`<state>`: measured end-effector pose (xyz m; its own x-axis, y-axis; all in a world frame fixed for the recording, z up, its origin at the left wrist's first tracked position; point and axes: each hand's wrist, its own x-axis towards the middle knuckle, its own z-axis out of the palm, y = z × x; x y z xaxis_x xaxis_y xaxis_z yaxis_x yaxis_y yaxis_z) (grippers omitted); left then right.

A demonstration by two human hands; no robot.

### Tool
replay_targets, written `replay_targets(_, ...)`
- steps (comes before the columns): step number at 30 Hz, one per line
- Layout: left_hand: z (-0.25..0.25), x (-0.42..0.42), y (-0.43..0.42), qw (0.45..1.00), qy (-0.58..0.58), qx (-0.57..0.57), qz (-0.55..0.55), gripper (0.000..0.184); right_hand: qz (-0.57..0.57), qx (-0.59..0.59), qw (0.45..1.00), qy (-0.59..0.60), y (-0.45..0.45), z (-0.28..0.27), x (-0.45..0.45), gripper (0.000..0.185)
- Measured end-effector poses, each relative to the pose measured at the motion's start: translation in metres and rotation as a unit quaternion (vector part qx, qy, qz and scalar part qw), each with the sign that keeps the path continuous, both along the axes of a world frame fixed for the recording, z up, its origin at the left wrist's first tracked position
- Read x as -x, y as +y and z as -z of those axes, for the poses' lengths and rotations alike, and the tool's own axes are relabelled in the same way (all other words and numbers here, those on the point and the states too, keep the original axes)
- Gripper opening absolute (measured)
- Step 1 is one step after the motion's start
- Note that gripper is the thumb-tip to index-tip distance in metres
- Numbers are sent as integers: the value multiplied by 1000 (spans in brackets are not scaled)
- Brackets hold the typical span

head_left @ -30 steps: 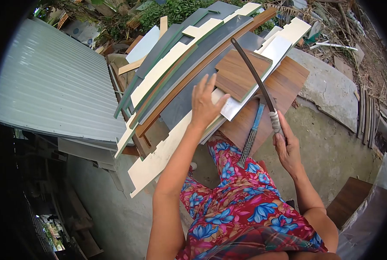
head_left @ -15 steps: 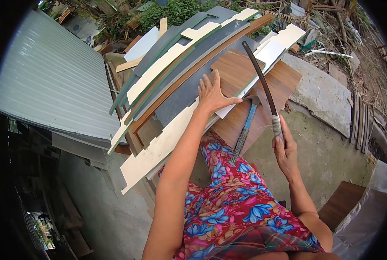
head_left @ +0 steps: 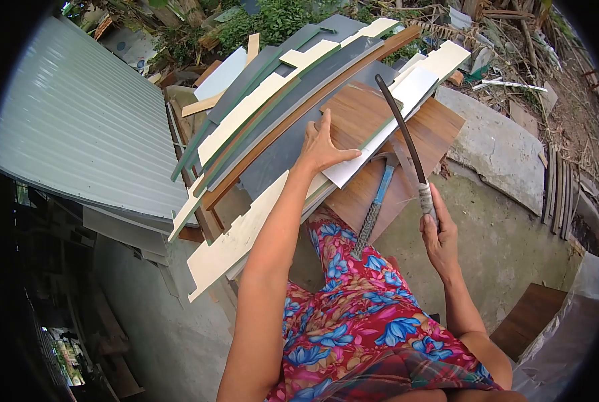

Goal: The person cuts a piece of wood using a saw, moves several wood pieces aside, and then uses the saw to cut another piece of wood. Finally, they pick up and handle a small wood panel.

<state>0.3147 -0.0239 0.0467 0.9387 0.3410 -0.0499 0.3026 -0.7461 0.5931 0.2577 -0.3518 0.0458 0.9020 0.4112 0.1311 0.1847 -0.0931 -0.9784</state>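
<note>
I have the right hand (head_left: 440, 231) closed around the pale, wrapped grip of a long, dark, slightly curved tool (head_left: 403, 127). The tool points up and a little to the left in my head view, its far end crossing in front of the right part of a small wood-grain panel (head_left: 356, 110); whether it touches the stack there, I cannot tell.

My left hand (head_left: 323, 147) is opened wide, thumb stretched out to the right and a finger pointing up, at the lower left of that small panel. I can't make out from here how firmly it presses, or whether every finger meets the surface.

The small panel lies on the stack, with a glossy white panel (head_left: 416, 87) showing along its right and lower sides. Long notched cream boards (head_left: 235, 248), dark gray panels (head_left: 272, 161) and a brown strip (head_left: 292, 130) run diagonally up to the right.

Nearer the person, a hammer (head_left: 380, 194) with a blue and mesh-patterned handle lies over a larger wood-grain panel (head_left: 440, 127), its head close to the white panel's edge and the handle's lower end by the floral clothing (head_left: 380, 308). A corrugated sheet (head_left: 85, 127) sits to the left, a concrete slab (head_left: 500, 147) to the right.
</note>
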Motion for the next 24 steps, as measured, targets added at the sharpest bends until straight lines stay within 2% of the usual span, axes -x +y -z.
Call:
replay_targets(5, -4, 34, 15, 999, -40, -21, -28, 133, -3, 5, 1000, 2, 0, 0, 3, 55)
replay_targets(11, -29, 119, 50, 992, -81, -82, -49, 117, -33, -5, 999, -6, 9, 0, 11, 55)
replay_targets(16, -37, 202, 59, 992, -44, -80, -84, 114, -72, 0, 997, -11, 21, 0, 20, 54)
replay_targets(24, -4, 287, 34, 987, -21, -91, -128, 117, -135, 2, 991, -12, 36, 2, 33, 52)
